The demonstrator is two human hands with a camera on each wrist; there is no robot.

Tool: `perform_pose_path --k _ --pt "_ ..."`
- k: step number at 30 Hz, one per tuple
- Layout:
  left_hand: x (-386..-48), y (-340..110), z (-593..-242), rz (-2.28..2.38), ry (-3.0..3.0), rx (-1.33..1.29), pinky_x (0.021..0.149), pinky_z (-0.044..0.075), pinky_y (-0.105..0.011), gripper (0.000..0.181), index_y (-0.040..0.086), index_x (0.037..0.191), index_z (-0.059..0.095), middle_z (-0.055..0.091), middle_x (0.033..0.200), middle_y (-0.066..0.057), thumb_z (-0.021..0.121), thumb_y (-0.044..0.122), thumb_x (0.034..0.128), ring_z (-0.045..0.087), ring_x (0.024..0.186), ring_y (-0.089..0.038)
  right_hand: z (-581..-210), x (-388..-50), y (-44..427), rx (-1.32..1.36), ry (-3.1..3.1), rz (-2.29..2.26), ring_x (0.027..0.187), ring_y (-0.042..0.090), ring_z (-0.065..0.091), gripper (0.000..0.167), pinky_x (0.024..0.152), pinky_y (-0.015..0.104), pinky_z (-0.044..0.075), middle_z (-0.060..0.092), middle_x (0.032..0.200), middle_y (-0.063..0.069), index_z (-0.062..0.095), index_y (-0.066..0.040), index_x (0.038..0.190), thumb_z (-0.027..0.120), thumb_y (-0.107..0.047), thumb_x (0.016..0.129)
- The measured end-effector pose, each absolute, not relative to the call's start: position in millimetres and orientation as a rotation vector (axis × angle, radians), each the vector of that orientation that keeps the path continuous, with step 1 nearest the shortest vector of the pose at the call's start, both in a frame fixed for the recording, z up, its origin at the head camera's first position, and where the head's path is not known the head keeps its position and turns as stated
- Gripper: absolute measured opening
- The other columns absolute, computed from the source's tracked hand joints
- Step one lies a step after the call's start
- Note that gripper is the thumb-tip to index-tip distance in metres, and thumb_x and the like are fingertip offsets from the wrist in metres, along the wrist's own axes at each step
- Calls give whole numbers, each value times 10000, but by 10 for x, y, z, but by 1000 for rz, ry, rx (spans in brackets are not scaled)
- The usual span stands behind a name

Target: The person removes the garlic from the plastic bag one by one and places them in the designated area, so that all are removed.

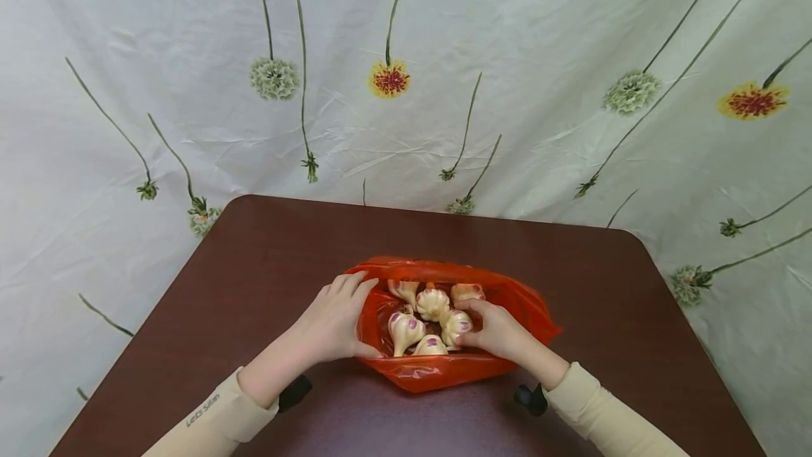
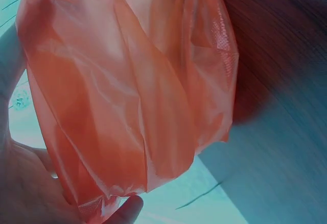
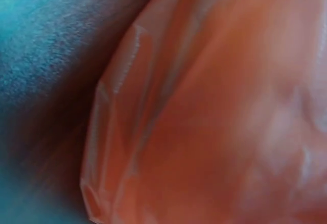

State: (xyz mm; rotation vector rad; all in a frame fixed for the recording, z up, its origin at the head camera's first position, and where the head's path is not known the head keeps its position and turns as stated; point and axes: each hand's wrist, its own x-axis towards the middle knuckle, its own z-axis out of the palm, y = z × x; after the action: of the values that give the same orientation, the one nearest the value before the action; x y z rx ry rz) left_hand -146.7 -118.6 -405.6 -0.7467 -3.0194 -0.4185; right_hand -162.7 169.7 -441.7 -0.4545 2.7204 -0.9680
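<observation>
A red plastic bag [image 1: 419, 376] lies with its mouth wide on the table, several garlic bulbs [image 1: 406, 330] inside it. My left hand [image 1: 336, 319] holds the bag's left rim, thumb at the near edge and fingers at the far edge. In the left wrist view the bag's thin film [image 2: 107, 106] fills the middle, with part of the left hand [image 2: 25, 183] around its edge. Reaching inside, my right hand [image 1: 497, 330] grips a garlic bulb [image 1: 455, 326] at the right of the group. Only bag film [image 3: 204, 147] shows clearly in the right wrist view; the right hand is hidden there.
The dark brown table [image 1: 292, 245] extends around the bag, with rounded far corners. Behind it hangs a pale cloth [image 1: 539, 90] printed with flowers. Black wrist straps [image 1: 531, 399] show near both cuffs.
</observation>
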Motion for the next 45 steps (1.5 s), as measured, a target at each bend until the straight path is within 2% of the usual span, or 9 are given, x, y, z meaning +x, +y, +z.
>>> perform_pose_path --k 9,21,28,32,35,40,43,45 --pt "-1473 -1204 -4123 -466 -2962 -765 1031 415 -585 1028 -36 1359 481 484 1377 -264 922 471 582 422 1271 -432 -4526 -1626 1661 -483 2744 -930 1120 342 622 613 990 523 486 656 1241 170 613 -2 1263 865 -180 734" --pt "-1447 -1182 -4131 -479 -2908 -797 1039 415 -580 1068 -32 1355 482 483 1364 -264 938 477 534 419 1268 -437 -4539 -1638 1661 -480 2763 -920 987 243 651 558 909 458 540 698 1124 91 638 -55 1181 883 -232 711" --pt "-1436 -1160 -4088 -484 -2930 -794 1062 399 -581 1100 -15 1383 461 467 1391 -254 932 499 532 397 1294 -432 -4275 -1630 1744 -538 2713 -1012 1048 297 661 594 894 444 558 655 1232 131 592 -27 1258 849 -236 766" --pt "-1440 -1161 -4083 -492 -2927 -794 1054 402 -590 1086 -14 1384 456 459 1395 -256 932 483 543 393 1294 -434 -4053 -1601 1793 -524 2674 -1106 1052 301 668 593 854 420 575 655 1228 119 580 -61 1290 834 -242 786" --pt "-1443 -1168 -4084 -491 -2910 -797 1046 407 -591 1076 -18 1373 459 458 1388 -263 937 472 543 401 1282 -438 -3877 -1568 1836 -466 2671 -1178 1108 307 644 596 889 430 561 652 1234 109 577 -94 1304 831 -258 791" --pt "-1452 -1180 -4091 -489 -2882 -791 1042 413 -582 1075 -21 1358 468 460 1386 -271 943 475 532 415 1267 -439 -3594 -1532 2012 -417 2701 -1343 1205 348 605 623 968 454 524 594 1338 147 527 -89 1367 804 -234 828" --pt "-1458 -1181 -4097 -503 -2885 -783 1046 410 -586 1073 -16 1364 469 456 1396 -268 940 477 536 410 1274 -434 -3453 -1543 2187 -338 2758 -1466 1199 296 612 632 962 338 531 572 1364 151 494 -75 1400 781 -206 852" --pt "-1459 -1180 -4098 -509 -2886 -781 1047 407 -591 1074 -15 1367 468 451 1403 -268 938 480 538 407 1278 -433 -3397 -1573 2325 -253 2810 -1535 1159 168 623 642 922 208 523 560 1376 151 474 -64 1418 767 -217 867"
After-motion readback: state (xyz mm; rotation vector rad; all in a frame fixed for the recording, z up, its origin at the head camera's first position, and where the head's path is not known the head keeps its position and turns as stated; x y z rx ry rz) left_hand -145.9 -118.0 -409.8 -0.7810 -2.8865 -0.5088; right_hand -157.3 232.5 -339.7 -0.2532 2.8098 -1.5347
